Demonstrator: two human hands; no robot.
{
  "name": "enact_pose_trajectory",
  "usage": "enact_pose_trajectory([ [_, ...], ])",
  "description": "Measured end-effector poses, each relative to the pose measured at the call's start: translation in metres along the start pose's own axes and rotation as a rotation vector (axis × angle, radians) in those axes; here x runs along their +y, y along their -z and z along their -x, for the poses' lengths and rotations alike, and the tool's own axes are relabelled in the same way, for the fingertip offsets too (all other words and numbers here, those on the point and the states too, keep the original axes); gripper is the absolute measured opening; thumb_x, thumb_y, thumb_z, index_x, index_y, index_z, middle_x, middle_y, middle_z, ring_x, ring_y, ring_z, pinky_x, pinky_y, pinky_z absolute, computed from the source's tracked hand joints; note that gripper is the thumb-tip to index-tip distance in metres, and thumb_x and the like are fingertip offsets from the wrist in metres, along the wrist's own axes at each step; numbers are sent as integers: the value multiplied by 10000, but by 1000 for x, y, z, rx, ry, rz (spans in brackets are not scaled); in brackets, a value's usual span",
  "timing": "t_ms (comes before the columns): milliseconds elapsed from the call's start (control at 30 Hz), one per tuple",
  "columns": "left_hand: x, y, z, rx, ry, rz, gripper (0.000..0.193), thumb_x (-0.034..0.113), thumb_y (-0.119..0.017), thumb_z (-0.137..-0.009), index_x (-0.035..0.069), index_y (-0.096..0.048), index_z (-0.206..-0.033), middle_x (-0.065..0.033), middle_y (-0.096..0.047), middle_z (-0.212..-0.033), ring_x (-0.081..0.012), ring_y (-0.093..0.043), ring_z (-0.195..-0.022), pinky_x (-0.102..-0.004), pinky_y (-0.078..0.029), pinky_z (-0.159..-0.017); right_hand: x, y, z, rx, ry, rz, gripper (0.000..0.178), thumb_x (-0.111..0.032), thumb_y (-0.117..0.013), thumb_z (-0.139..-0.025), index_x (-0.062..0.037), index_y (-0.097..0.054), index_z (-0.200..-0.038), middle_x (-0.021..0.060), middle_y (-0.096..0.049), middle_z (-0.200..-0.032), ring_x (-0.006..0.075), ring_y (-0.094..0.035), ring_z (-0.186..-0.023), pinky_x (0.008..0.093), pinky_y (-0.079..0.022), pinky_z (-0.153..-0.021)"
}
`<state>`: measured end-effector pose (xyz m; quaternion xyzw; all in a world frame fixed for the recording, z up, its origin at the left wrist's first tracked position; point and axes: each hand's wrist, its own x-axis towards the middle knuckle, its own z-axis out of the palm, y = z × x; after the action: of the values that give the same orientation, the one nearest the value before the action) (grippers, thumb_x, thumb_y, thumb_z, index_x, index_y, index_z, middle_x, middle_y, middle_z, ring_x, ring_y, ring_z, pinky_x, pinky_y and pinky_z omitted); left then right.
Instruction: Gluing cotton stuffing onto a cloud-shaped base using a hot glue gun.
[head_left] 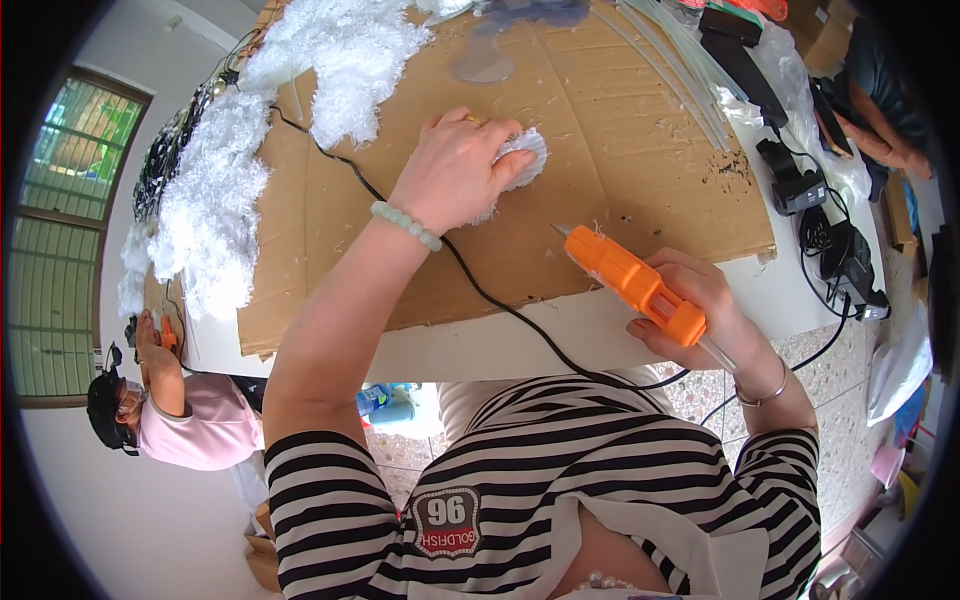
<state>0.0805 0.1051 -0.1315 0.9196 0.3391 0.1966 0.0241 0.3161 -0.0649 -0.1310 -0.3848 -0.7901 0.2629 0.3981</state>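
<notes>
My left hand is closed around a small white fluffy piece above the brown cardboard sheet. Most of that piece is hidden under my fingers. In my right hand is an orange hot glue gun, its metal nozzle pointing up and left toward the piece. A clear glue stick sticks out of the gun's back end. Between nozzle and piece there is a gap. A black cable crosses the cardboard under my left wrist and runs toward my right side.
Heaps of white fluffy material cover the left and far left of the table. Long clear glue sticks lie at the far right. Black power adapters and cords crowd the right edge. Another person works at the left; a further person's arm shows far right.
</notes>
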Motion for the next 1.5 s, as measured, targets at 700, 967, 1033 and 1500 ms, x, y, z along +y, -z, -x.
enact_pose_trajectory([
  [700, -58, 38, 12, 34, 402, 368, 148, 47, -541, -877, 25, -580, -1018, -46, -652, -885, -118, -618, -888, -243, -463, -741, 0, 0, 2, 10, -1, -1, 295, -29, -758, -630, 12, -559, -843, 145, -591, -835, 291, -590, -693, 320, -487, -596],
  [967, -42, 23, 9, -85, 205, 202, 296, 6, -415, -827, 53, -589, -1061, -118, -669, -942, -301, -614, -894, -374, -484, -792, 2, -3, 5, 6, -45, -26, 316, 13, -715, -566, 20, -559, -842, 146, -573, -836, 289, -567, -683, 329, -454, -614],
  [1033, -40, 25, 5, -110, 231, 232, 300, 8, -416, -822, 56, -589, -1061, -116, -668, -917, -300, -613, -880, -379, -481, -781, 2, -3, 5, 10, -56, -24, 314, 14, -715, -565, 20, -560, -838, 146, -573, -835, 290, -567, -681, 330, -454, -614],
  [1500, -23, 26, 27, -30, -67, -27, 258, -8, -511, -760, 71, -614, -983, -104, -645, -759, -290, -594, -733, -390, -487, -754, 2, -2, 5, 3, -52, -33, 332, 7, -715, -567, 26, -558, -858, 150, -581, -849, 290, -576, -692, 332, -457, -617],
])
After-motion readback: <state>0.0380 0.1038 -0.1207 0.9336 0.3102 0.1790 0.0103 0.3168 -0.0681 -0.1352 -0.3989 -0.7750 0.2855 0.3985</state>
